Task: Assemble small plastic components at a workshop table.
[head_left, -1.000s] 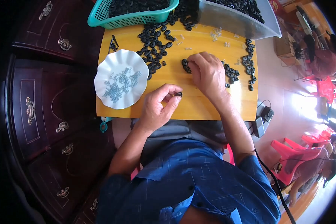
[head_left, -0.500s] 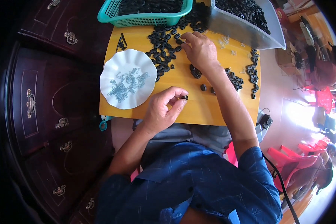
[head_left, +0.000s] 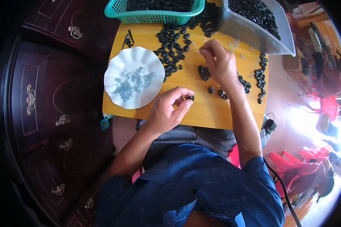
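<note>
My left hand [head_left: 168,109] is closed near the table's front edge, pinching a small black bead-like part [head_left: 191,98] between thumb and fingertips. Farther up and to the right, my right hand [head_left: 220,60] hovers over the table with thumb and fingers drawn together. Whatever its fingertips may hold is hidden. Below that hand lies a small cluster of black parts [head_left: 204,73], and a single black part [head_left: 211,90] sits nearer to me. Left of it spreads a loose pile of the same black parts [head_left: 171,47]. A white scalloped plate [head_left: 115,68] carries many tiny clear pieces [head_left: 134,85].
A green basket [head_left: 155,17] and a grey bin [head_left: 254,39], both full of black parts, stand at the table's far side. More black parts [head_left: 260,75] line the right edge, with clear bits [head_left: 234,44] scattered nearby. Dark drawers [head_left: 38,94] rise at left.
My right hand has moved right, away from the black pile, toward the clear bits. My left hand keeps its pinch on the black part. The whole view has shifted slightly.
</note>
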Available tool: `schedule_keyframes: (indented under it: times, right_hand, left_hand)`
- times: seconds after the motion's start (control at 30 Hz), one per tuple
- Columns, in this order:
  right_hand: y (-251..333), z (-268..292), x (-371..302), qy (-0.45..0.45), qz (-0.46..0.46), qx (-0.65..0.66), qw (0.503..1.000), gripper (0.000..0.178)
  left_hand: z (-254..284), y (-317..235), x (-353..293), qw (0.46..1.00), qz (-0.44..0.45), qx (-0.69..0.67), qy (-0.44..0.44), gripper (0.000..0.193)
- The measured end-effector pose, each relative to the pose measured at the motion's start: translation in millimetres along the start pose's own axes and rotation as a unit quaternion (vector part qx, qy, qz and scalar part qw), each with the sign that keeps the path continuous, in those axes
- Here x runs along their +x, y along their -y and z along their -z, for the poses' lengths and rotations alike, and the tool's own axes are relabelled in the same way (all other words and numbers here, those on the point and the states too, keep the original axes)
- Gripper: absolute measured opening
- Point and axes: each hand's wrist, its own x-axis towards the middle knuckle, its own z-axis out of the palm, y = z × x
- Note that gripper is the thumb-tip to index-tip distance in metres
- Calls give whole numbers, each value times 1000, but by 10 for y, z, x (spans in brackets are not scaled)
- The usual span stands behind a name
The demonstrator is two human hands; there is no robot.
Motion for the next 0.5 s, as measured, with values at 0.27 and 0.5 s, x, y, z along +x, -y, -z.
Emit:
schedule_keyframes:
  times: [0.27,0.5]
  right_hand:
    - [150,287,-910,46,-200,418,885,9]
    - [109,321,-1283,124,-235,527,808,15]
  left_hand:
    - [-65,59,-38,998,50,-32,14,18]
    - [-220,76,-20,966,141,-215,30,15]
